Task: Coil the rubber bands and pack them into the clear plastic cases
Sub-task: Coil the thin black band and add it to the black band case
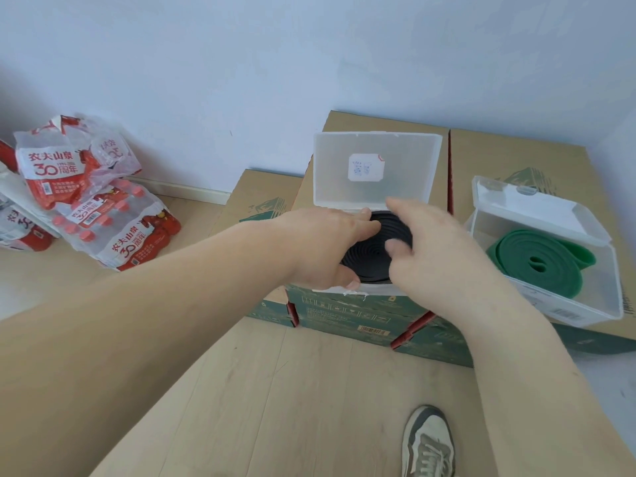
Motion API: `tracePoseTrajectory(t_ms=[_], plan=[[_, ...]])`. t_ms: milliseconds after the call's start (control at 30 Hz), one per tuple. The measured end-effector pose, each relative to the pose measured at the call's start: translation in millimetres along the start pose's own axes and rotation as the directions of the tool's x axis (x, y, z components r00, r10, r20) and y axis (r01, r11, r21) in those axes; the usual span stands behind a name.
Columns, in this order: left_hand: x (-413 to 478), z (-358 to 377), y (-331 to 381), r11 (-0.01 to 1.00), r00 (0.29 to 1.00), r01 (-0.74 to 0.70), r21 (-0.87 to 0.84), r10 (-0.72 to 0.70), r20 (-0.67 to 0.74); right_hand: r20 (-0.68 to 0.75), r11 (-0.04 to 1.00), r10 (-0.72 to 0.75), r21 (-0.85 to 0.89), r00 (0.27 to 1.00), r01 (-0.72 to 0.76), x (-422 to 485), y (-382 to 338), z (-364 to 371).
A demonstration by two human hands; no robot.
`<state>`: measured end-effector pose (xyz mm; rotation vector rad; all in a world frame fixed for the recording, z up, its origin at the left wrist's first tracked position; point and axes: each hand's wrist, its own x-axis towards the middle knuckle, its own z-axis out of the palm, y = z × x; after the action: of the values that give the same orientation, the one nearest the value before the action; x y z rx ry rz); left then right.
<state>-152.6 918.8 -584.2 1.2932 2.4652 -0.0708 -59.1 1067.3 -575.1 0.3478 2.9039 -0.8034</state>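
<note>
Left hand (323, 249): reaches in from the left and holds the left side of the black rubber band (377, 242), fingers over its far edge, thumb at its near edge.
Right hand (433, 256): holds the right side of the same band, thumb pressed on the coil's face, fingers curled over its far rim; slightly blurred.
Hands together: close, not touching, the coil showing between them.
Black rubber band: wound in a flat spiral, lying in the open clear case (330, 290) directly under both hands.
Clear case: at the near edge of the middle cardboard box (344, 125); its lid (375, 166) stands upright behind the hands, with a small sticker on it.
Second clear case (585, 304): open, near the front edge of the right cardboard box (516, 156), well apart from the hands.
Green rubber band (537, 259): loosely coiled inside the second case.
Lower box (254, 194): just beside the middle box, on its left.
Floor (292, 390): pale wood; a shoe (428, 442) near the bottom edge.
Bottle packs (103, 218): red-and-white wrapped, on the floor far left, against the wall.
</note>
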Motion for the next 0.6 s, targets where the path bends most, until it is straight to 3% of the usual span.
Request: tracePoseTrajectory(t_ms=[100, 267, 500, 600], plan=[[-3, 4, -2, 0.998, 1.0, -0.009, -0.058, 0.007, -0.028, 0.122, 0.999, -0.038, -0.007, 0.992, 0.039, 1, 10, 8], [-11, 11, -6, 0.983, 0.996, -0.011, -0.183, -0.006, -0.094, 0.042, 0.994, -0.096, 0.064, 0.994, 0.093, 1, 18, 12], [-9, 15, -15, 0.963, 0.994, -0.012, -0.269, -0.016, -0.104, 0.249, 0.994, -0.106, 0.007, 0.963, 0.107, 2, 34, 0], [-8, 15, -16, 0.966, 0.995, -0.022, -0.258, -0.004, -0.098, 0.254, 0.992, -0.125, 0.005, 0.959, 0.128, 3, 36, 1]])
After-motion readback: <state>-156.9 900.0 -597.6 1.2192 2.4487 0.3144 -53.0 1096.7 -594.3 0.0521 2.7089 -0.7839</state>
